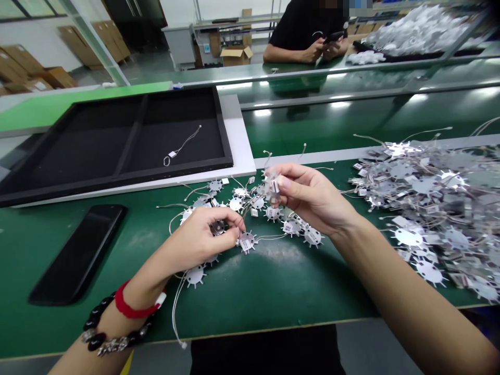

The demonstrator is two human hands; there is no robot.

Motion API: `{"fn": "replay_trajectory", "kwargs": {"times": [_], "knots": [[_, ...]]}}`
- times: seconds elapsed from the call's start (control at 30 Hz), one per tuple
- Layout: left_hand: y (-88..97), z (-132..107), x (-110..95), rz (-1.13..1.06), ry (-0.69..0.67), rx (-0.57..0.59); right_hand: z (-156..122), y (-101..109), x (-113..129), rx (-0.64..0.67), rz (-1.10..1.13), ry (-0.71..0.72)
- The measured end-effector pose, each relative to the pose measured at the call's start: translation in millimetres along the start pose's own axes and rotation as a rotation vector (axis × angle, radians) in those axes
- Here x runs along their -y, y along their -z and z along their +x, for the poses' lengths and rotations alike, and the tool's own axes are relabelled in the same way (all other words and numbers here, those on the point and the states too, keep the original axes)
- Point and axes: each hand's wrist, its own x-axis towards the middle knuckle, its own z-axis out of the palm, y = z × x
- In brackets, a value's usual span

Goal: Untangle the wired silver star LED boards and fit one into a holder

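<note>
One glossy dark-green counter (273, 307) carries everything, and on its far left one black rectangular tray with two compartments (105, 125) sits on a white board (235, 125), set back, probably so the near edge serves the hands. On the right spreads one heap of silver spiky-rimmed metal discs with thin white wires (425, 185), too tangled to count, likely kept there within the right arm's reach. Two hands work at the middle: the right hand (308, 195) is raised, its fingers pinched on at least one silver label-bearing disc (272, 186), seemingly lifted for a closer look or grip; the left hand (199, 234) rests low, its fingers curled beside another disc (247, 242), and whether they close on it or its wire I cannot tell. One black slab-shaped phone (80, 255) lies left, apart from the work. Between the hands lies one loose cluster of over ten similar discs (273, 213), overlapping. Smallest, one white connector piece with thin wires (173, 154) lies in the tray's right compartment.
</note>
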Motion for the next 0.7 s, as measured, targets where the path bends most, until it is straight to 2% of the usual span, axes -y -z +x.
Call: {"fn": "replay_trajectory", "kwargs": {"times": [0.13,0.37,0.53,0.7], "knots": [[0.4,-1,-1,-0.029,0.02,0.001,1,1,0,-0.001,0.016,0.009],[3.3,3,7,-0.103,-0.053,0.043,0,0,-1,-0.005,0.022,0.031],[2.3,6,11,-0.167,-0.107,0.002,0,1,-1,0.002,0.006,0.036],[-0.2,8,12,-0.181,-0.095,-0.01,0,0,-2,0.011,0.004,0.038]]}}
